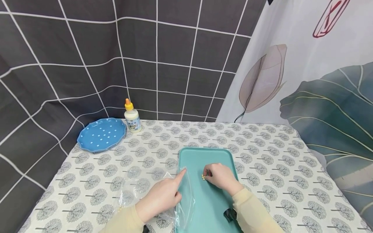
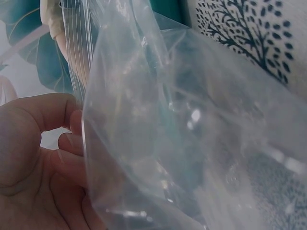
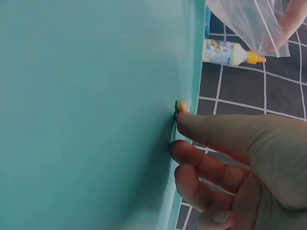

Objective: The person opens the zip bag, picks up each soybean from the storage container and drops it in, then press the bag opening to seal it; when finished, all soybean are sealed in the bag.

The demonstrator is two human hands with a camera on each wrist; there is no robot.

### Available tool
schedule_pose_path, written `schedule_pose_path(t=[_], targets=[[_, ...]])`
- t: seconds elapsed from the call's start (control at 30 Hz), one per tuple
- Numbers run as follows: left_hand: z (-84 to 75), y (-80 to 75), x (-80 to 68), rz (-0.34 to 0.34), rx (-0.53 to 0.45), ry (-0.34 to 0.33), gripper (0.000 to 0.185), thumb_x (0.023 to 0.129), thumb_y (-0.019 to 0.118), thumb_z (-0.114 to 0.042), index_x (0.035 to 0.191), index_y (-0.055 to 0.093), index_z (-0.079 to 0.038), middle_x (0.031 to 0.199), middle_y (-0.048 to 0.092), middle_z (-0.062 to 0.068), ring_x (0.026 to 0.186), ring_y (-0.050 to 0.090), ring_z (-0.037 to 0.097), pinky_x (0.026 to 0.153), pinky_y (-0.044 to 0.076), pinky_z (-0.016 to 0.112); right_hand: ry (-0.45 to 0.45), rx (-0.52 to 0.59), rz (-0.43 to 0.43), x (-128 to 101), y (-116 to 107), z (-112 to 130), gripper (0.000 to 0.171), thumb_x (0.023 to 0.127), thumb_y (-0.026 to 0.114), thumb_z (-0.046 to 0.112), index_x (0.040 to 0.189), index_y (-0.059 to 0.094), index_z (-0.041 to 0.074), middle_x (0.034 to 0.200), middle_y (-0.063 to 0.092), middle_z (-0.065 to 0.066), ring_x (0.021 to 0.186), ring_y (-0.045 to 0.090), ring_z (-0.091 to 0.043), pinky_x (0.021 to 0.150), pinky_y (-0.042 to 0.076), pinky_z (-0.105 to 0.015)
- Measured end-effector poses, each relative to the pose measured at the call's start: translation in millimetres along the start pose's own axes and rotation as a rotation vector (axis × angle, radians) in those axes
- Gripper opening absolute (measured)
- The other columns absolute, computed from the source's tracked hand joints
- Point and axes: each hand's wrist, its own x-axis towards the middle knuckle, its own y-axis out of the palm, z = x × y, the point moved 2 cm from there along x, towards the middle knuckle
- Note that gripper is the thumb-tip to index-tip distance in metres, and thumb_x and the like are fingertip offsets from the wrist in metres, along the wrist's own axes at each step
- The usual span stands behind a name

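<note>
— Pinching small yellow beads on the teal tray with right hand, thumb and fingertips closed together over them.

— Gripping the clear zip bag at its mouth with left hand, index finger extended, remaining fingers curled on the plastic. Appearing near empty; transferring likely just starting, beads not yet bagged.

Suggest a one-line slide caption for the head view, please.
Left hand holds a clear plastic bag while the right hand touches small yellow beads on a teal tray.
</note>
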Motion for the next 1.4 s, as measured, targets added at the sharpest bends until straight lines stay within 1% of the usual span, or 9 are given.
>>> schedule_pose_path(t=[0.4,0.67,0.73,0.83,0.97,1.07,1.17,1.27,1.4], targets=[[-0.8,0.4,0.5,-0.006,0.011,0.012,0.075,0.075,0.061,-0.008,0.145,0.034,0.000,0.052,0.037,-0.009,0.045,0.035,0.004,0.044,0.033,0.019,-0.014,-0.016,0.017,-1,-2,2,0.010,0.075,0.075,0.017,0.072,0.066,0.019,0.059,0.050,0.013,0.053,0.042,-0.004,0.050,0.036,-0.022],[0.2,0.8,1.1,-0.011,0.012,0.014,0.074,0.075,0.061,-0.008,0.144,0.034,0.001,0.051,0.037,-0.009,0.044,0.035,0.004,0.044,0.033,0.020,-0.023,0.003,-0.028,-6,-7,5,0.010,0.076,0.075,0.018,0.073,0.066,0.021,0.063,0.054,0.014,0.056,0.045,-0.002,0.052,0.038,-0.020],[0.1,0.7,1.3,-0.008,0.011,0.012,0.074,0.076,0.061,-0.008,0.144,0.034,0.001,0.051,0.037,-0.009,0.044,0.035,0.004,0.043,0.033,0.019,-0.051,0.019,-0.038,-8,-9,7,0.010,0.076,0.075,0.017,0.074,0.066,0.022,0.064,0.055,0.016,0.057,0.045,0.000,0.053,0.039,-0.019],[-0.3,0.2,1.0,-0.012,0.015,0.016,0.074,0.076,0.061,-0.008,0.144,0.034,0.001,0.051,0.037,-0.010,0.044,0.034,0.003,0.043,0.033,0.019,-0.116,0.073,-0.043,-11,-12,11,0.010,0.078,0.074,0.017,0.075,0.066,0.023,0.066,0.055,0.017,0.057,0.044,0.002,0.054,0.039,-0.018],[-0.4,-0.5,0.5,-0.025,0.018,0.025,0.074,0.075,0.061,-0.008,0.144,0.035,0.002,0.052,0.036,-0.010,0.044,0.034,0.003,0.043,0.033,0.019,-0.195,0.168,-0.029,-17,-17,20,0.005,0.079,0.072,0.018,0.079,0.068,0.020,0.069,0.056,0.017,0.057,0.044,0.003,0.053,0.040,-0.017],[-0.1,-0.6,0.4,-0.029,0.013,0.026,0.074,0.074,0.061,-0.008,0.144,0.035,0.002,0.052,0.036,-0.010,0.044,0.033,0.003,0.043,0.032,0.019,-0.252,0.215,-0.029,-20,-21,28,0.004,0.080,0.072,0.017,0.082,0.069,0.017,0.071,0.057,0.015,0.058,0.045,0.004,0.054,0.042,-0.016],[0.0,-0.6,0.3,-0.028,0.004,0.024,0.075,0.074,0.060,-0.007,0.144,0.035,0.001,0.051,0.036,-0.010,0.044,0.033,0.003,0.042,0.032,0.019,-0.318,0.240,-0.033,-22,-25,37,0.005,0.080,0.072,0.016,0.083,0.069,0.017,0.072,0.059,0.014,0.059,0.045,0.005,0.055,0.042,-0.015],[-0.2,-0.8,0.6,-0.024,0.001,0.020,0.075,0.074,0.060,-0.007,0.144,0.034,0.001,0.052,0.036,-0.010,0.044,0.033,0.003,0.042,0.033,0.019,-0.372,0.242,-0.031,-23,-26,44,0.006,0.079,0.073,0.016,0.083,0.069,0.017,0.072,0.059,0.013,0.059,0.044,0.006,0.055,0.042,-0.013],[-0.9,-1.4,1.8,-0.013,0.002,0.012,0.075,0.075,0.061,-0.007,0.144,0.034,0.001,0.052,0.037,-0.010,0.045,0.034,0.003,0.043,0.033,0.019,-0.385,0.248,-0.018,-23,-25,47,0.006,0.080,0.073,0.016,0.084,0.069,0.017,0.072,0.059,0.013,0.059,0.044,0.006,0.054,0.042,-0.013]])
